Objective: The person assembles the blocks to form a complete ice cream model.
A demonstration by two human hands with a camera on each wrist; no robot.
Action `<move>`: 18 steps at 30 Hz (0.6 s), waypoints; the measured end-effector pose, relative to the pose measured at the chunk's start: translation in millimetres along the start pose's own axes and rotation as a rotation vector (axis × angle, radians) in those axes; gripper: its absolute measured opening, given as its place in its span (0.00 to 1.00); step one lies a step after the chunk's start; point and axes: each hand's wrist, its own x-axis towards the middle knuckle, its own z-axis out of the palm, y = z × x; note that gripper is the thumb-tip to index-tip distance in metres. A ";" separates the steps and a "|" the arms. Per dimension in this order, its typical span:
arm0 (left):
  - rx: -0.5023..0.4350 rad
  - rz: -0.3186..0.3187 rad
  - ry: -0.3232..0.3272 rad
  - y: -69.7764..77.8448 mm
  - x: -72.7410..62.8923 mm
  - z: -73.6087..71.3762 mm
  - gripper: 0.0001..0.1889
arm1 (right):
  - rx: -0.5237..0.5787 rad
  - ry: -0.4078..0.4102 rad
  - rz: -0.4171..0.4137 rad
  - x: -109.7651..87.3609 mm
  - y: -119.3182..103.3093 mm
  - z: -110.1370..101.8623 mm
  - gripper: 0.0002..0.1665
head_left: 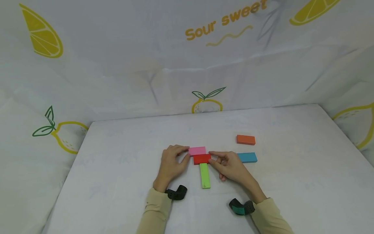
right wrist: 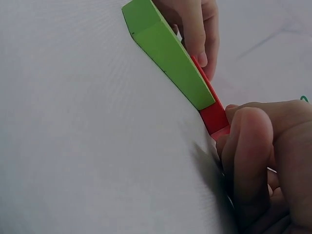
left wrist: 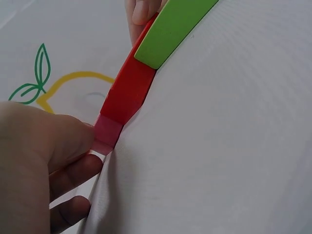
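A green block (head_left: 205, 175) lies lengthwise on the table, its far end against the middle of a red block (head_left: 201, 159) set crosswise. Behind the red one and shifted left is a pink block (head_left: 197, 151), which touches its far side. My left hand (head_left: 172, 164) pinches the pink block's left end between thumb and index finger. With thumb and index finger my right hand (head_left: 232, 165) holds the red block's right end, the other fingers curled beneath. In the left wrist view the left thumb covers part of the pink block's end (left wrist: 108, 131).
Right of my right hand lies a blue block (head_left: 247, 157), its left end partly hidden by that hand. An orange block (head_left: 245, 139) sits farther back. All rest on a white-covered table (head_left: 117, 169), with a lemon-print cloth (head_left: 131, 48) hanging behind it.
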 end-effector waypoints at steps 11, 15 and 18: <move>0.021 -0.014 -0.025 6.2 1.4 3.9 0.14 | 0.002 0.001 -0.006 1.0 1.5 0.3 0.29; 0.029 -0.005 -0.020 5.4 1.1 5.2 0.14 | 0.006 0.003 -0.003 0.8 1.1 0.2 0.29; 0.033 0.003 -0.018 5.1 0.6 5.0 0.14 | 0.006 0.006 0.000 0.7 0.6 0.5 0.29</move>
